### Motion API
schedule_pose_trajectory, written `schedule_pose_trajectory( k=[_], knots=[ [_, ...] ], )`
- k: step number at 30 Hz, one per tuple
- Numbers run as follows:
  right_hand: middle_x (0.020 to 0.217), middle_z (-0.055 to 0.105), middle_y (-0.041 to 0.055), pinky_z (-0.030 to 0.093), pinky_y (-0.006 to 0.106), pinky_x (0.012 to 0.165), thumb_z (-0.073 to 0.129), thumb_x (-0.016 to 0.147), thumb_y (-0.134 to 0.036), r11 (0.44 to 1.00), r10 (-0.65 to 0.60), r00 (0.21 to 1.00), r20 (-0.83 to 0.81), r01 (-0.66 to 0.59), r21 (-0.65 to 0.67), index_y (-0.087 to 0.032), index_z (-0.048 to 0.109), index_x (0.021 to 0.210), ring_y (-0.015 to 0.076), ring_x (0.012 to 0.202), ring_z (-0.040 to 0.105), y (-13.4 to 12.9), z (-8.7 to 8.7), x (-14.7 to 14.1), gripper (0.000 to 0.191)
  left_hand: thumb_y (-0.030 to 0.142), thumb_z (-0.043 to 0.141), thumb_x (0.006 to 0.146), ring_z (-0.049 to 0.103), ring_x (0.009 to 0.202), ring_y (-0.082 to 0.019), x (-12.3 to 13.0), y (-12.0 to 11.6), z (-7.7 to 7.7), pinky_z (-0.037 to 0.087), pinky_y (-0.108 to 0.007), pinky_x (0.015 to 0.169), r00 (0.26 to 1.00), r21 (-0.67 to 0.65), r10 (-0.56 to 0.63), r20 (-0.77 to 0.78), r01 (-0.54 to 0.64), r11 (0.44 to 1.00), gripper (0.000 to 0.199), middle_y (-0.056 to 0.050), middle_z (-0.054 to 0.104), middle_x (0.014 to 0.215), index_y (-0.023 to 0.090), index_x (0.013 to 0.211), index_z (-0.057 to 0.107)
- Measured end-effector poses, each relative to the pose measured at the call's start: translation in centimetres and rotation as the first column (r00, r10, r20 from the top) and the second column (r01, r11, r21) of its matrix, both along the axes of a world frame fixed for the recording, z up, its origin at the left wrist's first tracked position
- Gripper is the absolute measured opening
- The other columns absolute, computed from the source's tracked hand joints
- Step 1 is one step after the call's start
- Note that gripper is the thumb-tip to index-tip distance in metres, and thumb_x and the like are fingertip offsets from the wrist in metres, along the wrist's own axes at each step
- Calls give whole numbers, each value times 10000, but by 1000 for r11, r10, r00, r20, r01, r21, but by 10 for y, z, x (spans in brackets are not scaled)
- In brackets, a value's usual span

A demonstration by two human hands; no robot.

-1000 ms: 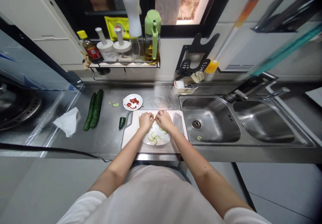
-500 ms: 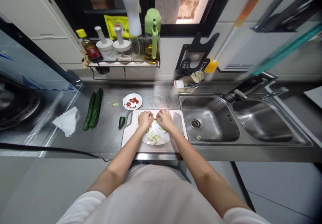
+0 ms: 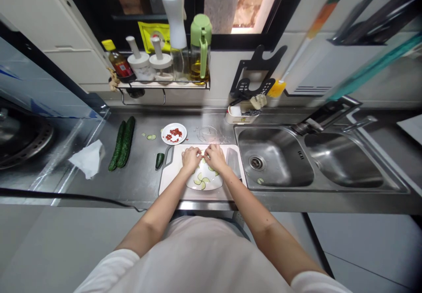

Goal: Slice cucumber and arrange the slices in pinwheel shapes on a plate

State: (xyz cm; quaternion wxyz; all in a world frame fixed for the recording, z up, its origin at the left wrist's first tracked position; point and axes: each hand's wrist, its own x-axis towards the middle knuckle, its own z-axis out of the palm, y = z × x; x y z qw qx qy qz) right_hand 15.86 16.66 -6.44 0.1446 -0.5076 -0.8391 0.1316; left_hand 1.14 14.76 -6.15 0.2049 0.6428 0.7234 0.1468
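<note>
Both my hands meet over the far part of a white plate [image 3: 205, 186], fingertips close together. My left hand [image 3: 191, 158] is closed in a pinch, and my right hand [image 3: 215, 157] is pinched beside it. Pale green cucumber slices show near the fingertips; what the fingers hold is too small and partly covered. On the plate's near side, several cucumber slices [image 3: 201, 181] form a pinwheel. A cutting board [image 3: 168, 181] lies beneath the plate. On its right side rests a wide-bladed knife [image 3: 232, 160], its handle end partly hidden by my right forearm.
A small dish [image 3: 164, 135] of chopped red bits stands behind the board. Left are a cucumber stub [image 3: 159, 160], two whole cucumbers [image 3: 122, 146] and a crumpled white cloth or tissue [image 3: 88, 157]. A double sink [image 3: 277, 161] lies right; a condiment rack [image 3: 165, 85] hangs behind.
Both hands stay at the plate's far part, with only slight finger movement. The whole view has shifted very slightly. The plate and slices keep their places.
</note>
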Motion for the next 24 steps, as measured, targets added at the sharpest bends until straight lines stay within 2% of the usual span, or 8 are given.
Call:
schedule_pose_trajectory(
  k=[13,24],
  knots=[
    [1026,559,89,373,361,832,569,864,-233,999,-42,998,-51,42,1,-209,656,839,251,1001,411,-1,5,3,94,301,613,825,555,999,-243,-3,-2,3,355,-354,861,998,-2,48,28,-48,999,115,-54,660,982,243,903,673],
    [1024,562,84,373,360,837,573,879,-268,999,-40,997,-70,41,16,-210,639,819,254,1028,420,-6,3,0,106,302,589,837,560,996,-257,-3,-3,3,341,-371,853,998,30,47,29,-48,998,103,-46,662,974,246,889,658]
  ],
)
